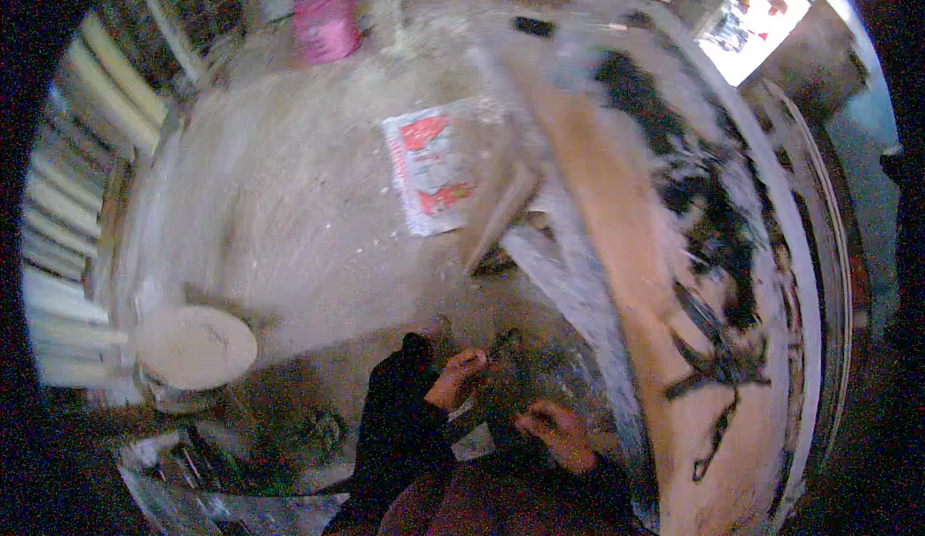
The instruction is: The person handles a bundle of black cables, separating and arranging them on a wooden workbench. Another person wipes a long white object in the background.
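Dusty concrete floor [289, 208] w/ a red-white printed sack [431, 170], long wooden plank surface [626, 237] on the right. Left hand [461, 374] grip pinches a small dark object [501, 345]; right hand [559, 435] grip: can't tell, too blurry.

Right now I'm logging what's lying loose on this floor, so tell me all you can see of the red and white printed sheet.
The printed sheet is a flat rectangle, white with red patches, seemingly paper or a thin bag. It lies face up and slightly askew on the dusty grey floor, its upper left corner a little lifted or creased. Its right edge sits near a leaning wooden board; whether they touch is unclear. Motion blur hides finer detail. No hand is near it.
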{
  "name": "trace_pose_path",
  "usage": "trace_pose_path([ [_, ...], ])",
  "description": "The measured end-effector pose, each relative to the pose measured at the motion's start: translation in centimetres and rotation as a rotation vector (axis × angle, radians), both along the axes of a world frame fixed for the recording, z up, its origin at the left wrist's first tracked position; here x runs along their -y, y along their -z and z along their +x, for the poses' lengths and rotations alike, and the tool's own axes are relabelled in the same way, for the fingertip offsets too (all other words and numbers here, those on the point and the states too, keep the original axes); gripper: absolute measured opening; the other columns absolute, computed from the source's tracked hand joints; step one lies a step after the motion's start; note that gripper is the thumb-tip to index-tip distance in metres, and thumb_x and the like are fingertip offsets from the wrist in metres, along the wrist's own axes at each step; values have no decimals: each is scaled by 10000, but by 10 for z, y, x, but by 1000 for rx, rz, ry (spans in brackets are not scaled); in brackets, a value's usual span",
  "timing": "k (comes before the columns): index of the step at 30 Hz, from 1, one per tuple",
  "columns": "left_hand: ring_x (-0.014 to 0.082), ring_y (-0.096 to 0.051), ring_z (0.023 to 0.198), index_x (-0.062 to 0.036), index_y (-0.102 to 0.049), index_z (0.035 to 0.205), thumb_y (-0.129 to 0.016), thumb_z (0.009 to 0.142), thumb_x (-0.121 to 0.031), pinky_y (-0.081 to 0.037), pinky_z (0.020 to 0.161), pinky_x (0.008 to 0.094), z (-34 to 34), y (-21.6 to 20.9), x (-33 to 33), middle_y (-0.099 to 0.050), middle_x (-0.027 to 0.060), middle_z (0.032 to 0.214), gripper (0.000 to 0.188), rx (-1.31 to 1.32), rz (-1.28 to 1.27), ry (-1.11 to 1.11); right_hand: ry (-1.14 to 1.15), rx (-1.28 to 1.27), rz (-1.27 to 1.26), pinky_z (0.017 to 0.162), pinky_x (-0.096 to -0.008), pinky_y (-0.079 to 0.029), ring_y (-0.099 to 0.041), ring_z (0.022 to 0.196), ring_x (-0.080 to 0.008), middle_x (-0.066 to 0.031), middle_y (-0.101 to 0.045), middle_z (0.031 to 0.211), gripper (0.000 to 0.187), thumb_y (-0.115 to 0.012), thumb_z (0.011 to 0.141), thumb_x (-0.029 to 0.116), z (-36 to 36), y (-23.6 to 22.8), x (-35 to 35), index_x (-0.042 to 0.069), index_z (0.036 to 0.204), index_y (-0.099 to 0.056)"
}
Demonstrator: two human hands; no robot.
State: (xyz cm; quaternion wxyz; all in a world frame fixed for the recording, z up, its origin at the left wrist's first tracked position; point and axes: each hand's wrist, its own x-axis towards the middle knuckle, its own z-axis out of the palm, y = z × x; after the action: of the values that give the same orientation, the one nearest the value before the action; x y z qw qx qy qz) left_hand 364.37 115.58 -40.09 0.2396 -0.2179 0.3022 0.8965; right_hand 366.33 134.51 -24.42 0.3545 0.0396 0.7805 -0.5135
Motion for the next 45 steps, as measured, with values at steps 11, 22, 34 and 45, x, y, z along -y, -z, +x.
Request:
trace_pose_path([
  [11,210,-544,653,-59,-520,907,-475,805,-209,-437,565,320,-105,153,30,-578,72,760,187,-66,-605,-139,12,266,132,706,-338,-465,-571,796,-247,-121,-598,837,248,-549,747,173,-18,370,31,44,959,-554],
  [22,239,-542,672,-49,-517,905,-469,800,-204,-437,581,338,-148,193,16,-577,93,773,193,-296,-979,46,-175,454,218,703,-333,-465,-569,800,-239,-120,-596,844,238,-540,753,163,-104,318,28,45,960,-553],
  [34,271,-540,692,-39,-514,902,-463,794,-199,-436,599,357,-159,212,70,-575,115,787,199,-175,-1039,-17,-236,556,160,700,-327,-465,-568,804,-231,-120,-595,853,228,-531,760,152,-103,339,41,46,960,-552],
  [45,300,-538,711,-30,-511,899,-458,789,-194,-436,615,374,-131,218,83,-573,136,800,205,-107,-1069,-37,-314,603,65,697,-322,-465,-566,808,-223,-120,-593,860,219,-522,766,142,-82,353,35,47,961,-552],
])
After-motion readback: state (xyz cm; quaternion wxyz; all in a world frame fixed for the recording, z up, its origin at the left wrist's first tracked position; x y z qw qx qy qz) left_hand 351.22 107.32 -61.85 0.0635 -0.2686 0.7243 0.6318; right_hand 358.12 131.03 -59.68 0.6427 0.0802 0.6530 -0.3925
